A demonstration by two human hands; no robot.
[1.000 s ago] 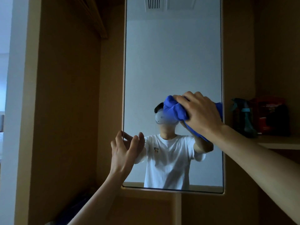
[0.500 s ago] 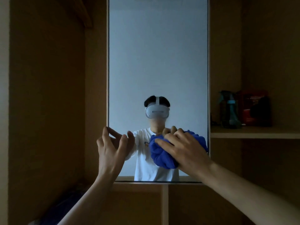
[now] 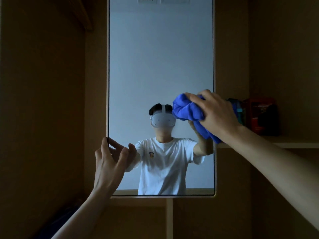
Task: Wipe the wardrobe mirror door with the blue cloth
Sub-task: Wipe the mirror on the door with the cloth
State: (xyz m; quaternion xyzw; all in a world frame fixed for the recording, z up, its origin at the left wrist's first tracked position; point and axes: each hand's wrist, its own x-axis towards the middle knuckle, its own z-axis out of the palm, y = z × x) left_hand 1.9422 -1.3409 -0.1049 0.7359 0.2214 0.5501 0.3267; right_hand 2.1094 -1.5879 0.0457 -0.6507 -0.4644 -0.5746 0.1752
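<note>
The blue cloth (image 3: 188, 109) sits bunched against the right edge of the mirror door (image 3: 160, 57), about halfway up. Your right grip (image 3: 217, 114) has its fingers curled round it, pressing it to the glass. Your left grip (image 3: 108, 157) is spread loose, fingertips at the door's lower left edge, holding nothing. Wiping looks mid-course, though no streaks show which parts are done. One cloth, one door, two grips. The shelf (image 3: 293, 144) alongside carries a spray bottle (image 3: 239, 109) and a red box (image 3: 259, 114).
</note>
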